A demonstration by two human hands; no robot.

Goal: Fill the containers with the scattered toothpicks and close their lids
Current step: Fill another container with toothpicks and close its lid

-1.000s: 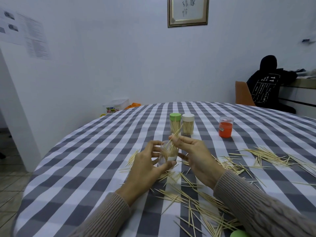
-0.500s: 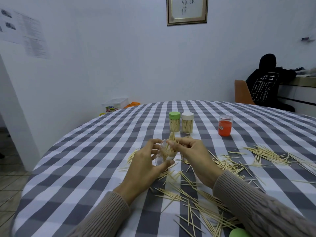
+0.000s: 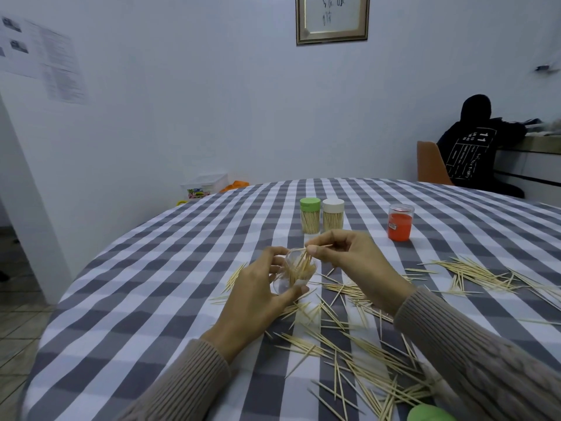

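My left hand (image 3: 258,296) grips a clear plastic container (image 3: 293,273), tilted and partly filled with toothpicks. Right beside its mouth, my right hand (image 3: 355,262) pinches a toothpick (image 3: 320,246) between thumb and fingers. Many loose toothpicks (image 3: 349,344) lie scattered on the checked tablecloth in front of me, and more toothpicks (image 3: 473,273) lie to the right. Farther back stand two filled, lidded containers, one with a green lid (image 3: 310,215) and one with a white lid (image 3: 333,214). An orange container (image 3: 400,222) stands to their right.
The round table (image 3: 151,299) has a grey and white checked cloth. A green lid (image 3: 431,413) shows at the bottom edge. A person in a dark hoodie (image 3: 473,150) sits on an orange chair at the back right. A plastic box (image 3: 206,185) lies beyond the table's far left edge.
The container has tipped further in my left hand. My right hand has drawn back slightly from its mouth and now pinches a single toothpick held sideways.
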